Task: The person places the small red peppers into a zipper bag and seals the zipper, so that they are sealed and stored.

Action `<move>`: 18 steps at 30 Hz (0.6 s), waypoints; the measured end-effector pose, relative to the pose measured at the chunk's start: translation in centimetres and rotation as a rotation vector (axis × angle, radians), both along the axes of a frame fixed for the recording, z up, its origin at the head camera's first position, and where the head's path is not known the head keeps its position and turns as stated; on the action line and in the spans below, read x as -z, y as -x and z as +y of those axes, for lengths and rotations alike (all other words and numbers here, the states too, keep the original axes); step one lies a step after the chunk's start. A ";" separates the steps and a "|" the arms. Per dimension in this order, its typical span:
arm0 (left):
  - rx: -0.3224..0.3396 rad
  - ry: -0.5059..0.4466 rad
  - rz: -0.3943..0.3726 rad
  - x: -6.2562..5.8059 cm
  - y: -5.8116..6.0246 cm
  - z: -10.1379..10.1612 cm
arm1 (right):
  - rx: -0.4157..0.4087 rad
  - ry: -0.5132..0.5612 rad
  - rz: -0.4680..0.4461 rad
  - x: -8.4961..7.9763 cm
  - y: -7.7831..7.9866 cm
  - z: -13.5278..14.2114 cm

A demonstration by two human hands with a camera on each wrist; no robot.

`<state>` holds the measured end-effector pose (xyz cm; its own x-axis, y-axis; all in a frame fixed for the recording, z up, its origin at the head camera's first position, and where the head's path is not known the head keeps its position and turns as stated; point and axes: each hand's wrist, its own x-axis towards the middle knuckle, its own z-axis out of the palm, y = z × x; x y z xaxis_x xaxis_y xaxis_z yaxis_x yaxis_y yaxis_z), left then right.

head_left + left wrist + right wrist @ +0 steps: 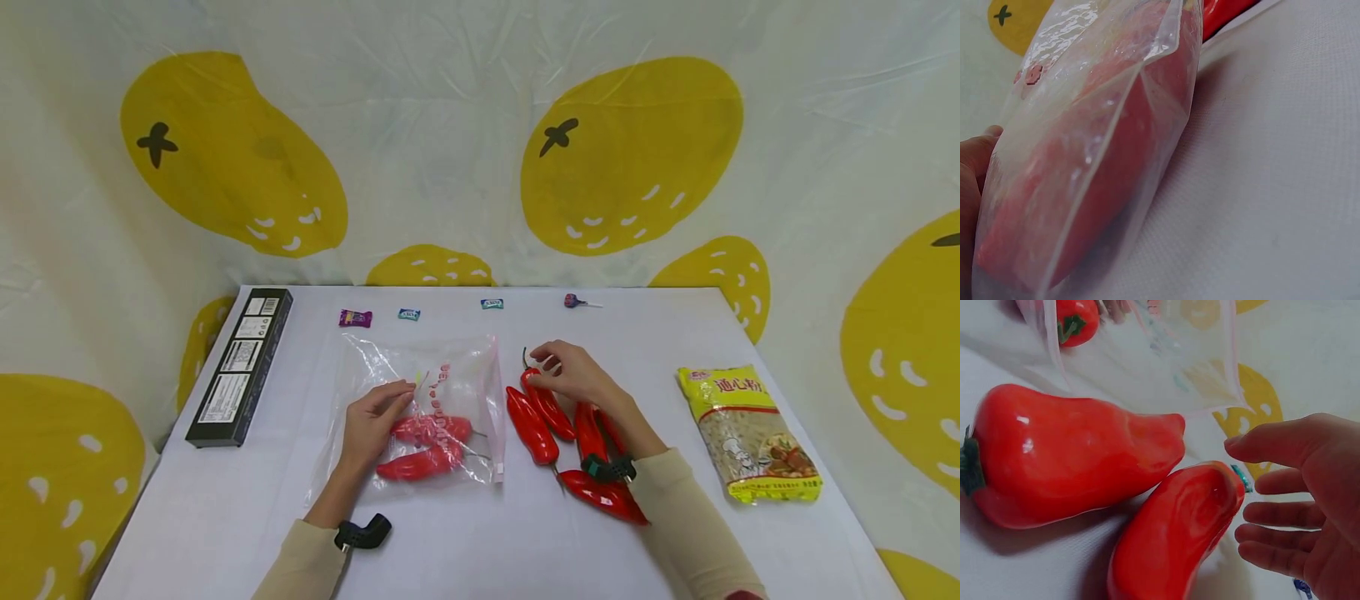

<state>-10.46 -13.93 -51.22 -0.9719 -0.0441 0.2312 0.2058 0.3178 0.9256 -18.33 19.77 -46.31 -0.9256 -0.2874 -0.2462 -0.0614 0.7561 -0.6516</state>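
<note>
A clear zip bag (360,362) lies with its pink-edged mouth (497,408) facing right and two red peppers (423,462) inside. My left hand (375,417) grips the bag's upper film, thumb and fingertips together; in the left wrist view the bag hides most of that hand. To the right of the mouth, several loose red peppers (531,427) lie close together. Over the upper pepper (551,407) is my right hand (566,371). The right wrist view shows its fingers (1279,512) spread loosely and holding nothing, beside a pepper's tip (1225,481).
A long black box (243,367) lies at the left. Along the back are a purple-wrapped candy (356,318), two small green-wrapped candies (492,304) and a lollipop (576,301). At the right lies a yellow pasta packet (750,433). A fruit-print curtain (450,150) hangs behind the table.
</note>
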 end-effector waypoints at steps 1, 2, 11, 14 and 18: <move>0.000 0.000 0.000 0.0 0.0 0.0 | 0.009 -0.013 -0.002 0.3 0.1 0.0; 0.000 0.001 0.000 0.0 0.0 0.0 | 0.016 -0.026 -0.003 0.5 0.2 -0.1; -0.009 -0.005 -0.007 0.3 0.0 0.1 | 0.055 -0.133 -0.017 2.2 0.6 -0.3; -0.007 -0.012 -0.007 0.3 0.0 0.1 | 0.080 -0.124 -0.014 2.1 0.6 -0.2; -0.009 -0.026 -0.014 0.3 0.0 0.1 | 0.067 -0.118 -0.026 2.0 0.6 -0.2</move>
<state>-10.48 -13.79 -51.55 -0.9745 -0.0584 0.2167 0.1905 0.2950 0.9363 -18.97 19.55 -48.32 -0.9345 -0.1929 -0.2991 0.0075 0.8295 -0.5585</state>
